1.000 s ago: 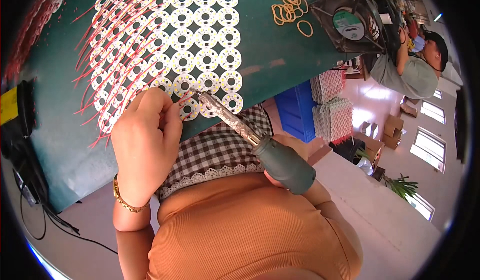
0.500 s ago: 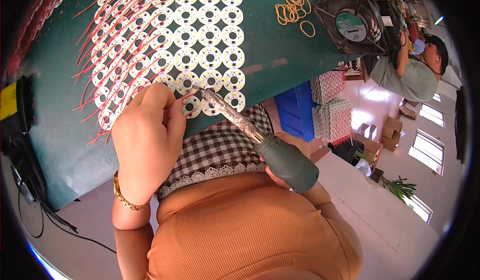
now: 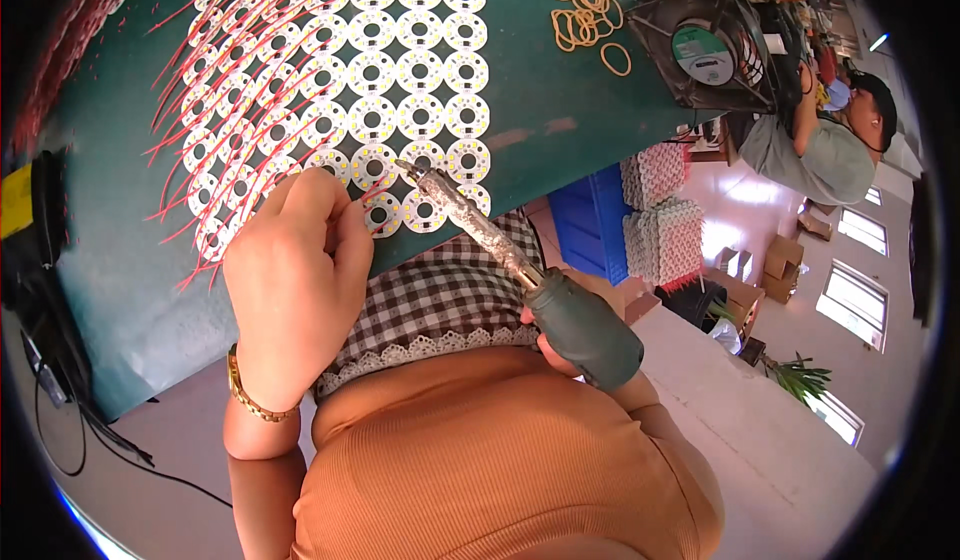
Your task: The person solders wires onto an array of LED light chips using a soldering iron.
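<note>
Rows of round white LED circuit boards, each with a centre hole, lie on a green table. Thin red wires run across the boards on the left side. My left hand is closed in a pinch over the near rows, and a short piece of red wire pokes out beside its fingertips. In my right hand, mostly hidden behind the handle, is a soldering iron with a dark green grip. Its tip points up and left over a board just right of my left fingers; contact cannot be made out.
Tan rubber bands and a black square fan occupy the table's right side. Beyond the table edge stand a blue crate and stacked pale bundles. Another person sits at the far right. A black and yellow device stands left.
The soldering iron has shifted slightly right, its tip drawing back a little from the spot beside my left fingers. My left hand has stayed almost still.
</note>
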Available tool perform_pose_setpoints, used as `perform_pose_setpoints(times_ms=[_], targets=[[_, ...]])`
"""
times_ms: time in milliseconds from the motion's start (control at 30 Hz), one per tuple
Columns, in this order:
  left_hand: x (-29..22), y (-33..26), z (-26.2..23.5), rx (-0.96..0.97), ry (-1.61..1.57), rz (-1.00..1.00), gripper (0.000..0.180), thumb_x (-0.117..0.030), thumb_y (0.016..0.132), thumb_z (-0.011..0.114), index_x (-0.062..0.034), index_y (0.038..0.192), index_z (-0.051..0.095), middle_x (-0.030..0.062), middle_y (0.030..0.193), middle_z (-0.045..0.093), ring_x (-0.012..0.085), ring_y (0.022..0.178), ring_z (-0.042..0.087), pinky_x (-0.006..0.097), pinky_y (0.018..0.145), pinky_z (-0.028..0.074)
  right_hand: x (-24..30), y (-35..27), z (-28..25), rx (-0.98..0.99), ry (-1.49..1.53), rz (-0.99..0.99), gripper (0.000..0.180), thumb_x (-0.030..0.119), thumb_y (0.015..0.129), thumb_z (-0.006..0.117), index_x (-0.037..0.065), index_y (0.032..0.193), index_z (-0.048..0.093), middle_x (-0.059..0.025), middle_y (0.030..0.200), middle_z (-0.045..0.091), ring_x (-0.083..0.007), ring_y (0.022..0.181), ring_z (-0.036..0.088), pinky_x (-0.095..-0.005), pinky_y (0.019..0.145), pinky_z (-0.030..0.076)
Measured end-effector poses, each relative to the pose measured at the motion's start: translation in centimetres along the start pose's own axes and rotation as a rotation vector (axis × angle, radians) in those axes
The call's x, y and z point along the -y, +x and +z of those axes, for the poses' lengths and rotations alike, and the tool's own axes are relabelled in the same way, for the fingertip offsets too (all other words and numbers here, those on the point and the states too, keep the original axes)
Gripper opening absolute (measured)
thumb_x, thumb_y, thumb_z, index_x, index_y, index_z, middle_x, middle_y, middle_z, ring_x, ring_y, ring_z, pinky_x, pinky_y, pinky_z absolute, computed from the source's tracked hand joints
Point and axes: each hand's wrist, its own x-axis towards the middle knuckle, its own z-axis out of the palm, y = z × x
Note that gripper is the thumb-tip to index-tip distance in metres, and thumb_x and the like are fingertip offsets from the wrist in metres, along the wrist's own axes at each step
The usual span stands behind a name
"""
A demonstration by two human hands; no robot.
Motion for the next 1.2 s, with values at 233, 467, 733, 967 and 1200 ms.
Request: perform_pose_setpoints(times_ms=[233, 467, 733, 967, 1200], targets=[[-0.4, -0.7, -3.3, -0.081, -0.281, -0.189, 0.013, 0.005, 0.083, 0.066, -0.0016, 0.08, 0.055, 0.005, 0.068, 0.053, 0.0119, 0.053, 0.047, 0.026, 0.049, 0.038, 2.3, -0.6, -2.1, 0.105, 0.274, 0.191, 0.024, 0.034, 0.082, 0.068, 0.01, 0.08, 0.068, -0.0013, 0.062, 0.057, -0.0122, 0.052, 0.052, -0.0305, 0.048, 0.041], [0.7, 0.8, 0.3, -0.112, -0.052, -0.069, 0.015, 0.0, 0.08, 0.069, -0.0056, 0.077, 0.055, 0.0062, 0.066, 0.057, 0.0182, 0.051, 0.055, 0.031, 0.048, 0.041, 3.8, -0.2, -1.2, 0.09, 0.103, -0.175, 0.021, 0.033, 0.079, 0.07, 0.012, 0.079, 0.07, -0.0048, 0.074, 0.068, -0.0198, 0.068, 0.067, -0.0334, 0.061, 0.052], [0.7, 0.7, 0.7, -0.131, 0.02, -0.003, 0.015, 0.003, 0.076, 0.067, -0.006, 0.076, 0.055, 0.0054, 0.068, 0.057, 0.019, 0.051, 0.055, 0.031, 0.047, 0.041, 1.6, 1.4, -0.3, 0.198, 0.075, -0.018, 0.021, 0.027, 0.073, 0.076, 0.01, 0.083, 0.069, -0.005, 0.075, 0.068, -0.0206, 0.07, 0.067, -0.0332, 0.063, 0.053], [0.7, 0.8, 0.8, -0.123, 0.022, -0.026, 0.015, 0.003, 0.075, 0.066, -0.0062, 0.075, 0.054, 0.0048, 0.067, 0.056, 0.019, 0.049, 0.053, 0.031, 0.046, 0.04, -2.4, 3.1, 1.2, 0.04, 0.169, -0.716, 0.045, 0.052, 0.09, 0.064, 0.011, 0.074, 0.054, 0.0046, 0.051, 0.041, -0.0077, 0.041, 0.042, -0.0264, 0.037, 0.035], [0.7, 0.9, 0.8, -0.126, 0.018, -0.017, 0.016, 0.003, 0.076, 0.067, -0.007, 0.075, 0.054, 0.0043, 0.066, 0.055, 0.0182, 0.049, 0.053, 0.031, 0.045, 0.04, -3.1, 3.7, 0.8, 0.246, 0.281, -0.736, 0.033, 0.02, 0.071, 0.078, 0.002, 0.092, 0.061, -0.0085, 0.076, 0.067, -0.0218, 0.064, 0.067, -0.0311, 0.057, 0.053]])
